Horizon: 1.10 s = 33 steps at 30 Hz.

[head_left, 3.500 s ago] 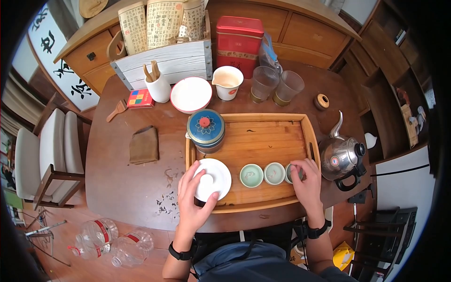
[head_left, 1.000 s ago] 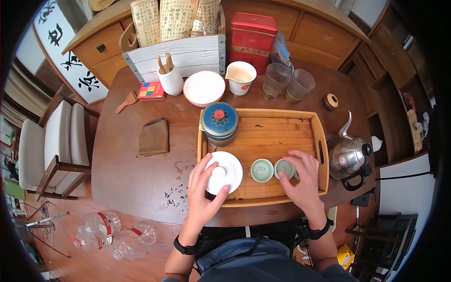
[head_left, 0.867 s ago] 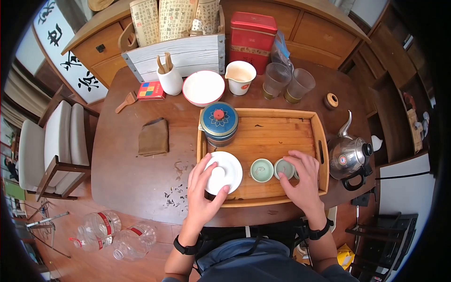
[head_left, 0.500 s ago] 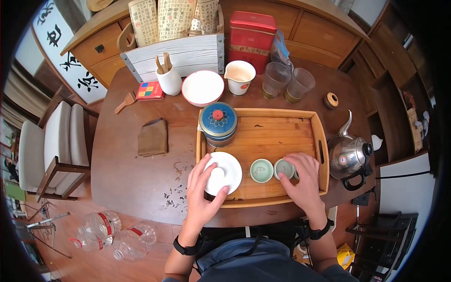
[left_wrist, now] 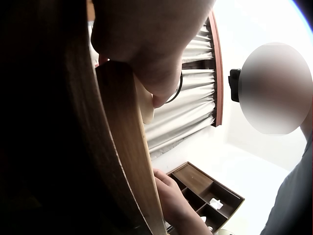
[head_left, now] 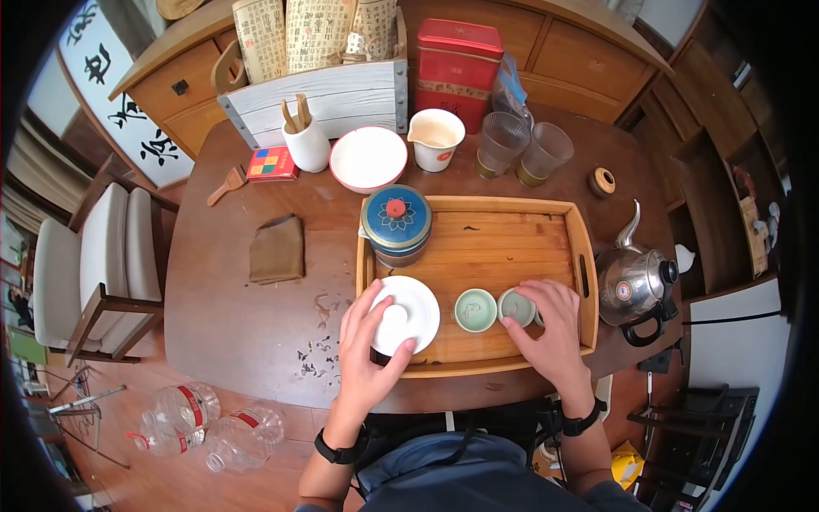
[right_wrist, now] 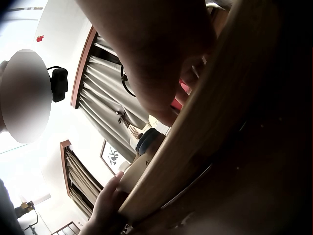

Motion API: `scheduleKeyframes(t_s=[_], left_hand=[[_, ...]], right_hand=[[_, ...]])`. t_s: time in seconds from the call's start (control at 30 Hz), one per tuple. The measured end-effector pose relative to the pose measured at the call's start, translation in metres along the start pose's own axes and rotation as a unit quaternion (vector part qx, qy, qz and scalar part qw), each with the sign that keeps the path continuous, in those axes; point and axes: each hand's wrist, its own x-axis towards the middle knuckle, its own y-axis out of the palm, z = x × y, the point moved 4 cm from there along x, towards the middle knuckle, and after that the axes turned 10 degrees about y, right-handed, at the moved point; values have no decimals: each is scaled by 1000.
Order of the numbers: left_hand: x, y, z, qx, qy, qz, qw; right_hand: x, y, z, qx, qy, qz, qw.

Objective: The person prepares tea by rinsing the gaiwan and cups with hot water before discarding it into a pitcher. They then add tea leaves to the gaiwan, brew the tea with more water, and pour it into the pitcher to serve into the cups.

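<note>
In the head view, a white lidded bowl with a broad rim (head_left: 415, 305) is at the tray's front left. My left hand (head_left: 365, 354) curves round it, fingers along its left side and thumb at its lower right edge. Three pale green cups stand in a row to its right; the left one (head_left: 475, 310) is untouched. My right hand (head_left: 553, 334) holds the middle cup (head_left: 515, 307) between thumb and fingers, and mostly hides the right one. Both wrist views show the hands beside the wooden tray's edge (left_wrist: 128, 117), (right_wrist: 181, 132), with the fingertips' contacts mostly hidden.
A blue lidded pot (head_left: 397, 224) stands at the tray's (head_left: 512, 243) back left. Right of the tray is a steel kettle (head_left: 627, 286). Behind are a white bowl (head_left: 368, 159), a pitcher (head_left: 437, 141) and two glasses (head_left: 503, 143). A brown cloth (head_left: 277, 249) lies left.
Since the earliest frame, my right hand has moved left from the right cup to the middle one. My left hand remains at the lidded bowl, and the head view has shifted slightly.
</note>
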Motion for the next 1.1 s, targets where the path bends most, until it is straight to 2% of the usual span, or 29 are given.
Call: scheduleKeyframes(t_s=[1.1], left_hand=[[-1,1,1,-5,-5,4,1000]], right_hand=[[-3,8,-4,23,19,-8,1000]])
